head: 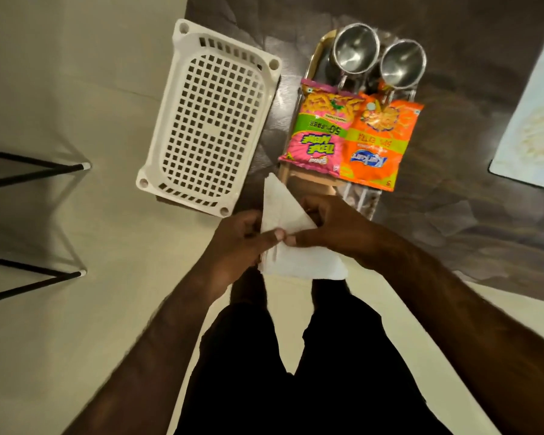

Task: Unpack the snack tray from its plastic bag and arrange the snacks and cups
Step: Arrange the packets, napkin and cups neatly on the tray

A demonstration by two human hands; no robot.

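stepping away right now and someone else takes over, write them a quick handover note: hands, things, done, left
Left hand: pinches the folded white sheet at its left side.
Right hand: pinches the same sheet from the right, and the thumbs nearly meet.
Things: tray on the dark table. Two steel cups stand at its far end. Pink packet and orange packet lie side by side nearer. White basket sits left of the tray.
Done: no bag around the tray; snacks and cups are on it.
Left: probably finish folding the sheet and set it down. Cannot tell whether it is paper or the bag.
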